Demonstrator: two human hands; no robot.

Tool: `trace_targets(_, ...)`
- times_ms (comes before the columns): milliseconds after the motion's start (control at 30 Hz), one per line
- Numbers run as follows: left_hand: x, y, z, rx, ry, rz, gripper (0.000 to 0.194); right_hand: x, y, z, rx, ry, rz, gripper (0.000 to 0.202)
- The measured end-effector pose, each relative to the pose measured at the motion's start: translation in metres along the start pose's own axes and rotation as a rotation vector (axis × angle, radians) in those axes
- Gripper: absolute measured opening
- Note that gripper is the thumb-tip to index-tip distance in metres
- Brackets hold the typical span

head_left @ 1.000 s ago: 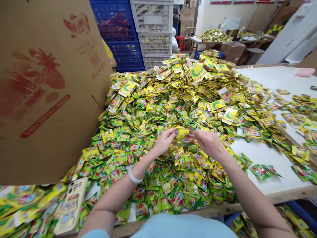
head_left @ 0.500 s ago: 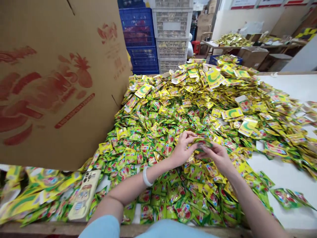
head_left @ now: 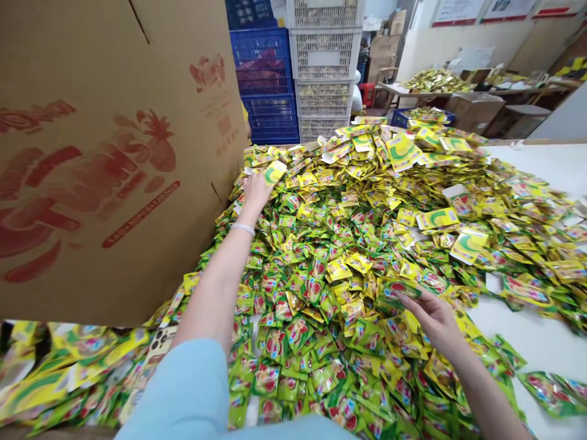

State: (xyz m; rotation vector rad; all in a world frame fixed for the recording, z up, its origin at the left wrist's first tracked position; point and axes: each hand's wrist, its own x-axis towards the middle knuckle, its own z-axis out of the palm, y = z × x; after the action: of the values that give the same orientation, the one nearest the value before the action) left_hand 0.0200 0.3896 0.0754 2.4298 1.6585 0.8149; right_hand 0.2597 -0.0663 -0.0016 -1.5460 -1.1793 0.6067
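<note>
My left hand (head_left: 257, 188) is stretched out to the far left part of the pile, its fingers closed at the edge of a yellow box (head_left: 275, 173) with a green curve on it. A white band circles that wrist. Over the middle right of the heap, my right hand (head_left: 431, 311) pinches a green packet (head_left: 398, 289) with red fruit pictures between thumb and fingers. Around both hands lie green and yellow packets (head_left: 298, 330), heaped higher toward the back, with more yellow boxes (head_left: 438, 218) on top.
A large printed cardboard carton (head_left: 114, 244) stands at the left, close to my left arm. Partly behind my left sleeve lies a phone (head_left: 160, 342). Blue crates (head_left: 268, 116) and white crates (head_left: 325, 58) are stacked behind the table (head_left: 545, 397).
My left hand has left my right hand and reached forward and left to the yellow box. My right hand has shifted slightly right and down, still holding a packet. The view has moved slightly.
</note>
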Motion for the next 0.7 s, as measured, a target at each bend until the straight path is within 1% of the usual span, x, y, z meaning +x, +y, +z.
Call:
trace_targets(67, -0.021, 0.002, -0.007, -0.033, 0.001, 0.060, 0.041, 0.004, -0.009, 0.004, -0.155, 0.033, -0.156, 0.022)
trace_targets(100, -0.032, 0.003, -0.012, -0.066, -0.007, 0.087, 0.039, 0.006, -0.014, 0.007, -0.244, 0.023, -0.238, 0.022)
trace_targets(200, -0.056, 0.001, -0.026, -0.168, -0.055, 0.130, 0.035, 0.013, -0.029, 0.023, -0.429, -0.086, -0.416, 0.024)
trace_targets(267, -0.065, -0.004, -0.035, -0.205, -0.080, 0.123, 0.037, 0.014, -0.035, 0.033, -0.466, -0.150, -0.465, 0.024)
trace_targets(300, -0.067, -0.008, -0.039, -0.226, -0.088, 0.117, 0.038, 0.013, -0.036, 0.037, -0.470, -0.160, -0.475, 0.025)
trace_targets(400, -0.065, -0.021, -0.042, -0.336, -0.112, 0.073, 0.045, 0.004, -0.030, 0.036, -0.457, -0.138, -0.459, 0.026)
trace_targets(467, -0.060, -0.025, -0.035, -0.441, -0.119, 0.005, 0.050, -0.005, -0.022, 0.031, -0.432, -0.104, -0.430, 0.026)
trace_targets(533, -0.052, -0.025, -0.022, -0.570, -0.117, -0.100, 0.049, -0.012, -0.014, 0.026, -0.391, -0.064, -0.401, 0.025)
trace_targets(600, -0.042, -0.019, -0.004, -0.705, -0.087, -0.231, 0.041, -0.018, -0.010, 0.023, -0.338, -0.044, -0.380, 0.023)
trace_targets(700, -0.026, -0.007, 0.018, -0.888, 0.002, -0.411, 0.032, -0.021, -0.012, 0.024, -0.271, -0.069, -0.353, 0.021)
